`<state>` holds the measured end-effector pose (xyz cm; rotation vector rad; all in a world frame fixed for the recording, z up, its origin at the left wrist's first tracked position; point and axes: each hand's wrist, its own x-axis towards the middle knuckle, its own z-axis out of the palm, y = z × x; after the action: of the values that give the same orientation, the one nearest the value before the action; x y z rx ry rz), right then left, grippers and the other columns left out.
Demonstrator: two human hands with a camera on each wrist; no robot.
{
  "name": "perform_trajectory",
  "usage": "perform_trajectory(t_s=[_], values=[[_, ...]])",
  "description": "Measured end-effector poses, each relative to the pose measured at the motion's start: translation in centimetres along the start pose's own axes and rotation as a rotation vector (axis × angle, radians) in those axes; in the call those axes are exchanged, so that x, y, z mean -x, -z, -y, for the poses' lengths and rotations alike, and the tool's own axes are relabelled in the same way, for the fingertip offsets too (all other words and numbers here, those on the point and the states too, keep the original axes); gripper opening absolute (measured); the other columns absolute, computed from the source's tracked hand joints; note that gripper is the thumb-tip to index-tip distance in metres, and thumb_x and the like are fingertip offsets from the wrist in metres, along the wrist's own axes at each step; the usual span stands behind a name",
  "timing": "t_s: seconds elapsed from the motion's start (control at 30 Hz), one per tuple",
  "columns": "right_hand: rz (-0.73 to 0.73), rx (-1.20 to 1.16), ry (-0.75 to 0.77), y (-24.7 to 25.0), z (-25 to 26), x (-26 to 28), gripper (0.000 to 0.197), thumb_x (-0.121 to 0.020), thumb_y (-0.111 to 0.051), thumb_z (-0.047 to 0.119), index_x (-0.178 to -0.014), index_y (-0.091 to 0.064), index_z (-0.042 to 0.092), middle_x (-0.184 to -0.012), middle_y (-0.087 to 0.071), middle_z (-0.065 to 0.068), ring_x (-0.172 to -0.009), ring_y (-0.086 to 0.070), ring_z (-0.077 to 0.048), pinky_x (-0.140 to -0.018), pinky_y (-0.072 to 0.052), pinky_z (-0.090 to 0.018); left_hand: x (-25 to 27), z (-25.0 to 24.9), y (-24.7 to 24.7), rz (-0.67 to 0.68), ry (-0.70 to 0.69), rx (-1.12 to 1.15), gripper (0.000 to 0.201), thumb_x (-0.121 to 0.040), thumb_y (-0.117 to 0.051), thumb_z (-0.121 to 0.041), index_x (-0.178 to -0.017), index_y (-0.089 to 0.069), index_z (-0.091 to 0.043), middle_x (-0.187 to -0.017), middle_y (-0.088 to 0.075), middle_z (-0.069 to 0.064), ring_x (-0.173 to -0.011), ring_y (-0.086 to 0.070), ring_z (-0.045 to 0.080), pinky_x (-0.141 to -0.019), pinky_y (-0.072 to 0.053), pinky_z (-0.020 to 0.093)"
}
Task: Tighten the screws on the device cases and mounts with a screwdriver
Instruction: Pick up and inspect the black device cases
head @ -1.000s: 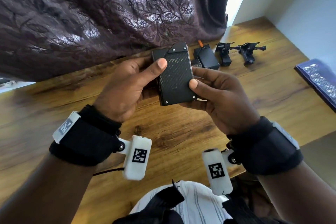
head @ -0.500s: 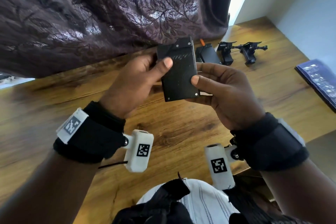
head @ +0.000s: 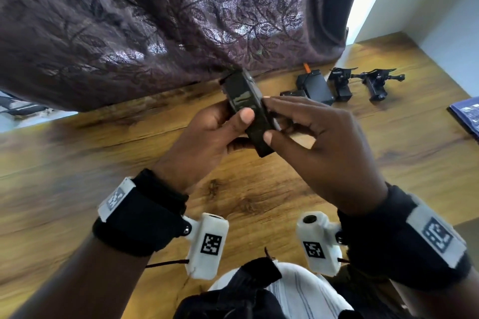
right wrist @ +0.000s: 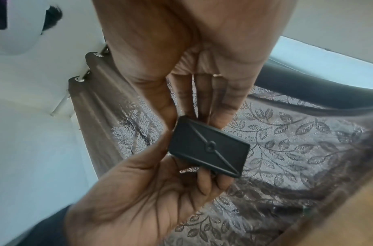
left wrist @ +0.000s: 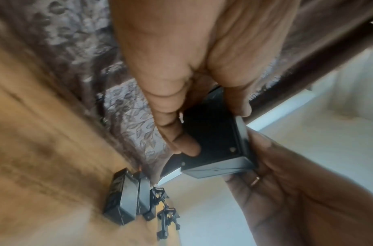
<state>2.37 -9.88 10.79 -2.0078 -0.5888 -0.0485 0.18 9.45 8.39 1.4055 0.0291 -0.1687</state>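
Observation:
Both hands hold a black device case above the wooden table, turned on edge with its narrow side up. My left hand grips it from the left, thumb on the near face. My right hand pinches its right edge between thumb and fingers. The left wrist view shows the case with small screws at its corners. In the right wrist view its end face has one screw at the centre. No screwdriver is in either hand.
More black cases and two black mounts lie at the table's far right, with an orange tip behind them. A blue book sits at the right edge. A purple curtain hangs along the far side.
The case has been turned from broad face up to edge-on and carried a little farther from me. My right fingers have shifted along its edge.

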Motion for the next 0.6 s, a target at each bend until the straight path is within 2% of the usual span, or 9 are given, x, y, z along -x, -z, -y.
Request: perform_trajectory(t_s=[0.13, 0.27, 0.37, 0.43, 0.53, 0.6], values=[[0.058, -0.034, 0.082, 1.0, 0.3, 0.6, 0.027, -0.089, -0.076, 0.020, -0.116, -0.077, 0.021, -0.123, -0.070, 0.015, -0.113, -0.063, 0.009, -0.096, -0.049, -0.012, 0.3, 1.4, 1.4, 0.055, 0.052, 0.460, 0.049, -0.089, -0.078, -0.037, -0.124, -0.071, -0.004, -0.126, -0.072, 0.017, -0.119, -0.069, 0.027, -0.100, -0.057, 0.042], [0.072, -0.077, 0.142, 1.3, 0.4, 1.0, 0.019, -0.090, -0.075, 0.017, -0.108, -0.078, 0.017, -0.114, -0.074, 0.012, -0.108, -0.067, 0.006, -0.093, -0.050, -0.013, 0.1, 2.6, 2.2, 0.090, 0.073, 0.604, 0.051, -0.089, -0.079, -0.036, -0.127, -0.071, -0.003, -0.129, -0.071, 0.016, -0.122, -0.068, 0.026, -0.113, -0.048, 0.044], [0.036, -0.179, 0.163, 1.4, -0.1, 1.1, 0.013, -0.092, -0.072, 0.008, -0.103, -0.078, 0.008, -0.107, -0.076, 0.004, -0.103, -0.072, -0.005, -0.089, -0.057, -0.026, 0.0, 3.2, 2.3, 0.090, 0.091, 0.667, 0.056, -0.091, -0.077, -0.032, -0.135, -0.063, 0.001, -0.135, -0.067, 0.020, -0.126, -0.065, 0.030, -0.116, -0.040, 0.046], [-0.005, -0.240, 0.126, 1.7, -0.7, 1.1, 0.012, -0.093, -0.071, 0.005, -0.103, -0.077, 0.006, -0.104, -0.077, 0.001, -0.097, -0.074, -0.012, -0.083, -0.061, -0.037, -0.3, 3.5, 2.5, 0.047, 0.103, 0.692, 0.070, -0.090, -0.079, -0.031, -0.144, -0.052, 0.004, -0.145, -0.058, 0.024, -0.135, -0.056, 0.037, -0.120, -0.037, 0.048], [-0.042, -0.259, 0.053, 2.1, -2.1, 1.4, 0.013, -0.095, -0.070, 0.011, -0.105, -0.078, 0.008, -0.095, -0.079, -0.007, -0.083, -0.074, -0.032, -0.070, -0.058, -0.056, -0.6, 3.4, 2.4, -0.018, 0.109, 0.679, 0.106, -0.085, -0.083, -0.035, -0.161, -0.020, 0.003, -0.167, -0.015, 0.030, -0.156, -0.014, 0.047, -0.129, -0.011, 0.057], [-0.041, -0.254, 0.024, 2.2, -2.9, 1.6, 0.015, -0.095, -0.069, 0.015, -0.106, -0.078, 0.010, -0.089, -0.077, -0.012, -0.078, -0.070, -0.042, -0.064, -0.054, -0.061, -0.6, 3.0, 2.2, 0.001, 0.108, 0.683, 0.113, -0.084, -0.084, -0.036, -0.162, -0.012, 0.003, -0.169, -0.003, 0.030, -0.157, -0.003, 0.047, -0.129, -0.001, 0.057]])
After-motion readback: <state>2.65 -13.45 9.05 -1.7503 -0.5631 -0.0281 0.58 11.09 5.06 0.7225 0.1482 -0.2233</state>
